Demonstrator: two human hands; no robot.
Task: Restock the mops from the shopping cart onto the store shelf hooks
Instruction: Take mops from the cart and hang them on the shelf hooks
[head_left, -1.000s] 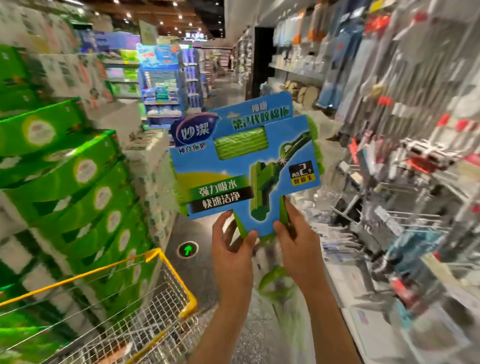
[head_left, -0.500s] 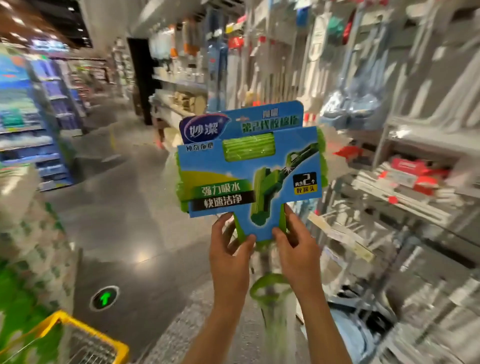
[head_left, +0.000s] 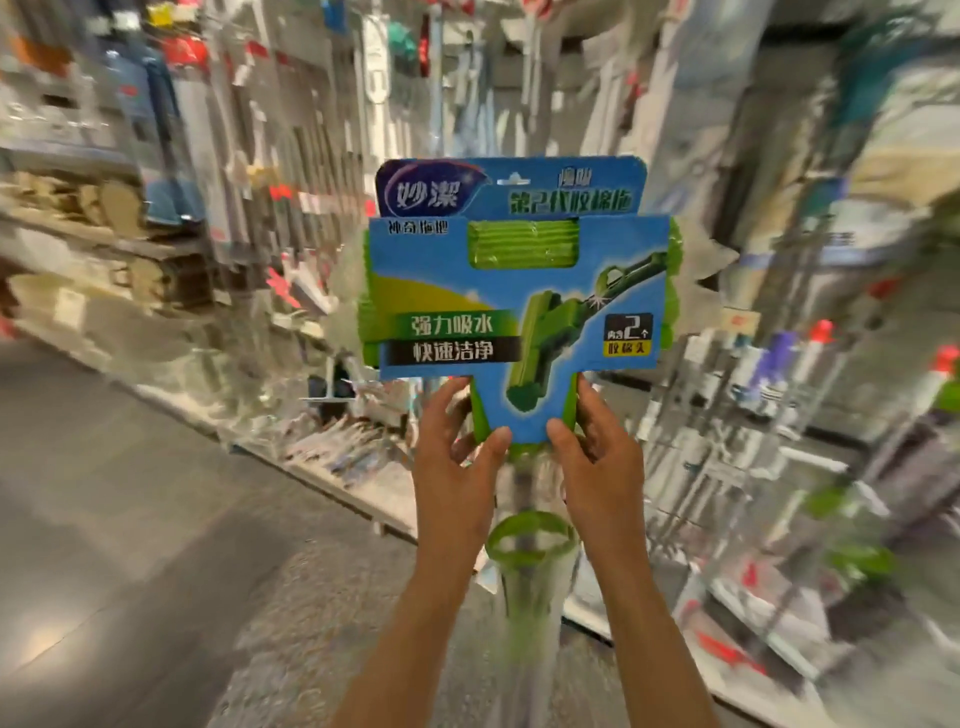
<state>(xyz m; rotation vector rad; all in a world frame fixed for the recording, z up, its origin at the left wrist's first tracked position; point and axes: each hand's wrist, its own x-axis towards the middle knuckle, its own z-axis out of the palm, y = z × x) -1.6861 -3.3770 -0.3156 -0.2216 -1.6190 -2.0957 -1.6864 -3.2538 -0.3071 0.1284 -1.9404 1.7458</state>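
Observation:
I hold a packaged mop (head_left: 519, 291) upright at chest height: a blue card sleeve with green sponge head and white lettering. My left hand (head_left: 454, 467) grips the lower left of the sleeve's narrow bottom tab. My right hand (head_left: 597, 462) grips its lower right. The mop's silver pole with a green ring (head_left: 532, 543) hangs down between my forearms. Behind the mop the store shelf (head_left: 779, 467) with hooks and hanging cleaning tools fills the view, blurred.
Hanging mops and brushes (head_left: 363, 130) cover the wall at the back. A low shelf (head_left: 104, 244) with brown goods runs along the left. Grey aisle floor (head_left: 104, 519) lies at the lower left. The cart is out of view.
My view has swung right, from the aisle and yellow cart to the shelf of hanging tools. Both hands keep the same hold on the mop.

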